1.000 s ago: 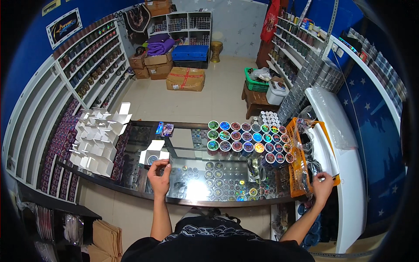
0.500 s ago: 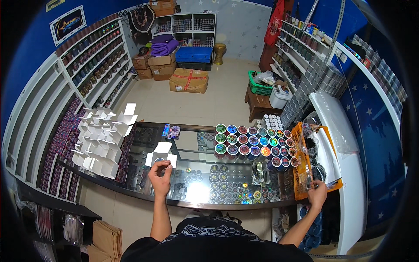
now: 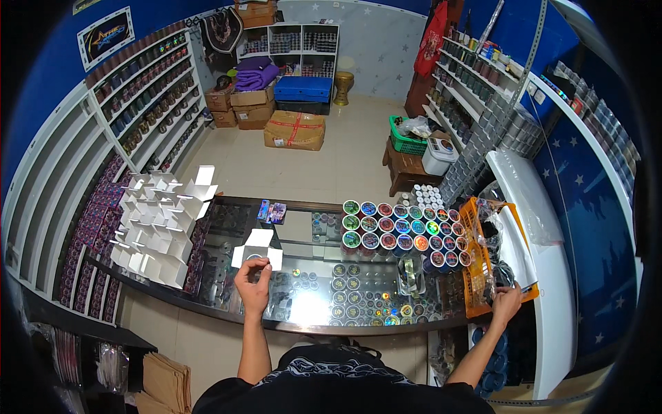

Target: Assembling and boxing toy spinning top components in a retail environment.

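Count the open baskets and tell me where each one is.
2: the orange basket at the right end of the counter, by the right hand, and the green basket on the wooden stool beyond it. Others may be hidden.

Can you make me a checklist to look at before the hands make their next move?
1. Left hand at the white box: ok, its fingers are at the near side.
2. White box open: ok, its flaps are spread.
3. Something in the right hand: cannot tell, too small to see.
4. Right hand away from the basket: not ok, it is at the near end.
5. Jars upright: ok, in rows on the counter.
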The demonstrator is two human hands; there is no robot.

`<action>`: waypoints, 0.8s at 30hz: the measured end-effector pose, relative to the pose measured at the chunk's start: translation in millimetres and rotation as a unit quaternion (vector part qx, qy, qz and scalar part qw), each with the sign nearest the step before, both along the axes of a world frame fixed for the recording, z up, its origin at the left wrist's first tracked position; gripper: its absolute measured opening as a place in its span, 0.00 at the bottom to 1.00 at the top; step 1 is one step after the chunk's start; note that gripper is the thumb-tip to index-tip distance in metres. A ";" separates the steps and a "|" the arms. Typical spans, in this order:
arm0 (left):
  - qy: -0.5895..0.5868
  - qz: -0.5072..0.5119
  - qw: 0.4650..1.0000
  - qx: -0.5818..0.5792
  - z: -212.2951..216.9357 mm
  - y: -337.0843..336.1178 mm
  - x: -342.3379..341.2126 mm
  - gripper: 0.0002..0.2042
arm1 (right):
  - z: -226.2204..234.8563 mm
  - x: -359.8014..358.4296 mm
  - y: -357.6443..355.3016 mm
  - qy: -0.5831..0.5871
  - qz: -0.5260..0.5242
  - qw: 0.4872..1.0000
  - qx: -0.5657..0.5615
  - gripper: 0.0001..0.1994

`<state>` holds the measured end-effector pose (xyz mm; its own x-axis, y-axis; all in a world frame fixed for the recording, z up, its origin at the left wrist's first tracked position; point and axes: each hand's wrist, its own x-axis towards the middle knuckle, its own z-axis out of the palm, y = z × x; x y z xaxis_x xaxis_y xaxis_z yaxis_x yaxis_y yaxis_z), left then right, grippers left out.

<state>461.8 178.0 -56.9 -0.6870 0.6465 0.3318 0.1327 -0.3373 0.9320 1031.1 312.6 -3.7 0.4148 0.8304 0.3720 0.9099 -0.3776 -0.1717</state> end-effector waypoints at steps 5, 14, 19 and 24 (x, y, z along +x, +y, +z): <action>-0.011 0.003 1.000 -0.003 -1.8 -1.2 -3.7 0.05 | -4.5 -3.5 3.6 -0.003 -0.020 1.000 0.019 0.10; -0.011 0.010 1.000 -0.011 0.7 -0.2 -4.4 0.05 | 8.6 3.2 14.7 0.007 -0.046 0.995 -0.084 0.15; -0.015 0.014 1.000 -0.008 -2.4 -0.4 -4.6 0.05 | 13.0 -4.4 15.3 -0.052 -0.031 0.994 -0.085 0.17; -0.028 0.013 0.999 -0.010 -3.6 0.1 -3.4 0.05 | 11.3 -0.9 19.0 -0.008 -0.027 0.993 -0.116 0.16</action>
